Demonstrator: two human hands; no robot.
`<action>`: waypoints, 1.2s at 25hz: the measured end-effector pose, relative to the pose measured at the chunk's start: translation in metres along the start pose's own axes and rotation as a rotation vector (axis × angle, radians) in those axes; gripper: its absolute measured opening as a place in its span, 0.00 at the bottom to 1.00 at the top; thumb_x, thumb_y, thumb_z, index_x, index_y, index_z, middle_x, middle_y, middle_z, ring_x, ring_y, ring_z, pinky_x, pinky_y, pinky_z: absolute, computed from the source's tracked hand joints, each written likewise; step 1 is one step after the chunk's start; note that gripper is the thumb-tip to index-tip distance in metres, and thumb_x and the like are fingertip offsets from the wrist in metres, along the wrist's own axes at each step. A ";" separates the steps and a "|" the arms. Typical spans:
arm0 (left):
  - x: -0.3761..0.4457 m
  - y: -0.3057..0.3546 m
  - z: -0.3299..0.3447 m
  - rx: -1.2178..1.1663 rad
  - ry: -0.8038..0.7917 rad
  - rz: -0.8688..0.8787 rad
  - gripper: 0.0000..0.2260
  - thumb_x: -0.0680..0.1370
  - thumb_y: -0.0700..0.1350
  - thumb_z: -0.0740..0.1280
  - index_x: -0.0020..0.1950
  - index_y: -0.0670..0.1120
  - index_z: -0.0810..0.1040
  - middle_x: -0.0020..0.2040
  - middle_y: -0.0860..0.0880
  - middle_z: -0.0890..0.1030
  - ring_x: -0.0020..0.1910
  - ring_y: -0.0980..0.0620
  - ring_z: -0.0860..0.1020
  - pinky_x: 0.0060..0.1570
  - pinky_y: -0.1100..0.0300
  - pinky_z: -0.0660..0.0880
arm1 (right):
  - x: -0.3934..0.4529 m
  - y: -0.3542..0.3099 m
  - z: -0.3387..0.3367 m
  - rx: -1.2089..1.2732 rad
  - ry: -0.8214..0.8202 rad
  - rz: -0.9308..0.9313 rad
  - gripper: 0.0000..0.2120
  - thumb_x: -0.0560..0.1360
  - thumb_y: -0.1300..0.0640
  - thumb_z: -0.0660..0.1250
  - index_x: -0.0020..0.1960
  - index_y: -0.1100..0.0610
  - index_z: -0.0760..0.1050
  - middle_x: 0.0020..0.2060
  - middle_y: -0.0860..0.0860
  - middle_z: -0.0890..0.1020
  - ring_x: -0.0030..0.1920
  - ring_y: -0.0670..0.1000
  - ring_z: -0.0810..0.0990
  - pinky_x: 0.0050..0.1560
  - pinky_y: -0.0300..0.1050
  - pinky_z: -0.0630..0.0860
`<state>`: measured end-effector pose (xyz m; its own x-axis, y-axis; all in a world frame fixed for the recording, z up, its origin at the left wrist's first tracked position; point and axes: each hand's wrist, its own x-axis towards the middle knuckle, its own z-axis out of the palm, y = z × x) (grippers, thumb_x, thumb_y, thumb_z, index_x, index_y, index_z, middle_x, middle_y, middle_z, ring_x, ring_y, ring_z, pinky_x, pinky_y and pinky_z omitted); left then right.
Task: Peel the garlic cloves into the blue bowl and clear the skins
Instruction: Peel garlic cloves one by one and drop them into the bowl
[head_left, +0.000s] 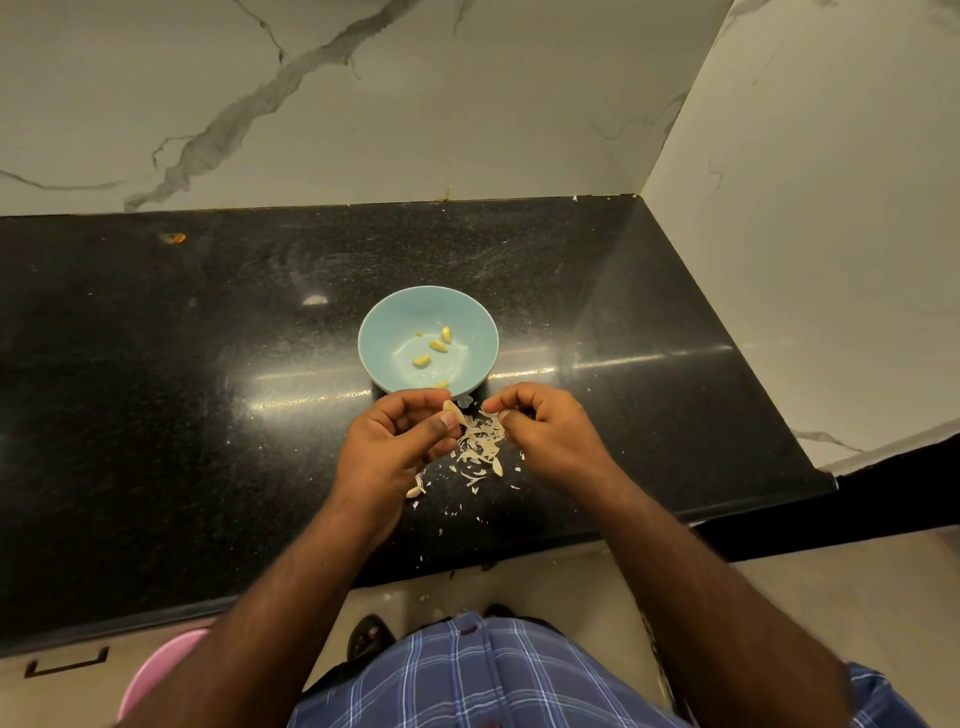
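A pink round object (161, 670) shows at the lower left, below the tabletop edge. The black speckled tabletop (156, 389) carries all task items. The left hand (395, 441) has its fingers curled and pinches a garlic clove (453, 410) between thumb and fingertips; the clove is pale cream, tapered, and lies just in front of the bowl's near rim. Below this hand, one unpeeled clove (414, 491) lies on the tabletop. The blue bowl (384, 332) stands behind both hands, upright, pale blue and glossy, holding four small peeled yellow cloves (438, 346). Between the hands lies a pile of skins (483, 441), thin, papery, off-white flakes, with loose scraps scattered toward the tabletop edge. The right hand (545, 426) has its fingers curled, fingertips pressed together near the skins; whether it pinches a flake cannot be determined.
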<state>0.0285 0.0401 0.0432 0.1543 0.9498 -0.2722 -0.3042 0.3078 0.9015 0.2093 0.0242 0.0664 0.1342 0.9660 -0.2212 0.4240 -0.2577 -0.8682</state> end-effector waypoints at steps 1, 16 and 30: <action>0.000 0.000 0.000 -0.012 -0.001 -0.014 0.09 0.76 0.33 0.71 0.55 0.40 0.83 0.45 0.43 0.86 0.44 0.50 0.85 0.44 0.62 0.82 | 0.000 0.000 -0.002 -0.006 -0.001 -0.001 0.12 0.81 0.63 0.63 0.48 0.49 0.81 0.37 0.48 0.81 0.36 0.46 0.76 0.42 0.48 0.76; 0.004 0.006 -0.002 -0.083 0.020 -0.179 0.13 0.70 0.39 0.74 0.54 0.40 0.83 0.48 0.42 0.86 0.44 0.51 0.85 0.42 0.63 0.81 | 0.003 0.002 -0.006 -0.140 0.055 -0.192 0.09 0.77 0.56 0.73 0.56 0.52 0.85 0.49 0.45 0.86 0.49 0.40 0.83 0.54 0.39 0.81; 0.004 0.007 0.003 -0.038 -0.068 -0.118 0.10 0.68 0.39 0.73 0.49 0.42 0.84 0.44 0.45 0.87 0.43 0.52 0.84 0.43 0.64 0.82 | 0.002 -0.013 0.012 0.168 -0.051 0.059 0.09 0.76 0.59 0.73 0.37 0.55 0.81 0.29 0.46 0.80 0.32 0.43 0.76 0.37 0.43 0.75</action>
<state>0.0298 0.0464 0.0497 0.2540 0.9013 -0.3509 -0.3153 0.4201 0.8509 0.1939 0.0300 0.0716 0.1067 0.9502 -0.2927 0.2604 -0.3108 -0.9141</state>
